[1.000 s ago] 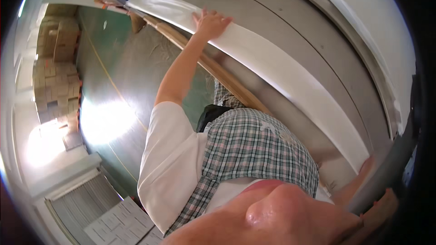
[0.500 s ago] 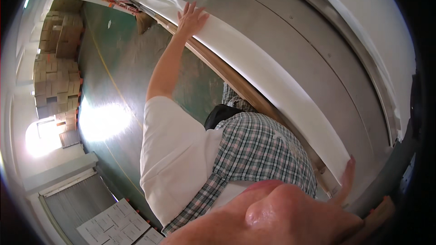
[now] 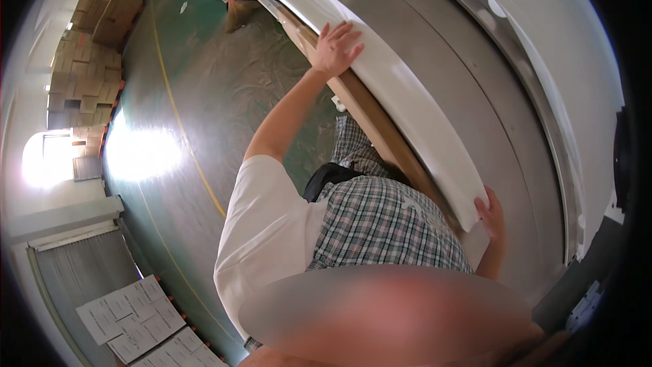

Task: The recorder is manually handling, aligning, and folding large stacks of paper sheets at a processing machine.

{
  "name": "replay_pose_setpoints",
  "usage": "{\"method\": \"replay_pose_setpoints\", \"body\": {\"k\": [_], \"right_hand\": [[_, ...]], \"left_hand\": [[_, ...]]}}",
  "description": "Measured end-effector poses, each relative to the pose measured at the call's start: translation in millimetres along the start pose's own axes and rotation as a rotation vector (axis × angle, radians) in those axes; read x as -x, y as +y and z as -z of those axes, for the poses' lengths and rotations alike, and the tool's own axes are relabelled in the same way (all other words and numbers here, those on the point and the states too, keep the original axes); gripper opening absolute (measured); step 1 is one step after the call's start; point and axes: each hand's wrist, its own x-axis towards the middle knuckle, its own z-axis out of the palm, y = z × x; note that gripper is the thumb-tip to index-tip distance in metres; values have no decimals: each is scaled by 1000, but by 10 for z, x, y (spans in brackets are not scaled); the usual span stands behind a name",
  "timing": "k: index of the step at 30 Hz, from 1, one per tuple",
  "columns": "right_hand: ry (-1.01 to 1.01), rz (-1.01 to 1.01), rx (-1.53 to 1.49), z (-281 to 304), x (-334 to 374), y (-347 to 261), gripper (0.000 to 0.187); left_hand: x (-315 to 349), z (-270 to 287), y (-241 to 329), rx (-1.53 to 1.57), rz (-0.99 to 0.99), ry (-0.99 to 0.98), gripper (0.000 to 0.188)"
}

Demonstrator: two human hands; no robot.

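Observation:
A long, slightly glossy white strip of sheet material (image 3: 414, 102) lies along the near edge of a grey metal work surface (image 3: 441, 61). My left hand (image 3: 337, 49) rests on the strip's near edge, fingers spread and palm down, farther up its length. At the strip's near right end, my right hand (image 3: 492, 216) has its fingers bent against the corner and appears to grip it. The underside of that grip is hidden.
A brown board edge (image 3: 380, 129) runs below the strip, close to my checked apron (image 3: 387, 224). Beyond the metal surface hangs a large white sheet (image 3: 543, 47). Left, on the green floor (image 3: 210, 81), are a broom head (image 3: 239, 15) and stacked cartons (image 3: 81, 81).
The view has shifted. My right hand has come in from beside the strip's end to bend its fingers against the corner. My left hand still lies spread on the strip's near edge.

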Motion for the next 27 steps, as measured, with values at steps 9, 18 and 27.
{"method": "replay_pose_setpoints", "body": {"k": [9, 18, 27], "right_hand": [[6, 40, 81, -578, -511, -627, 40], [-286, -61, 329, -823, -1236, -1331, 63], [-263, -131, 158, -1419, -1725, -1855, 66]], "left_hand": [[-64, 206, 30, 115, -83, -54, 30], [-248, 393, -472, 180, -165, -250, 40], [-459, 460, -1216, 155, -136, -204, 40]]}}
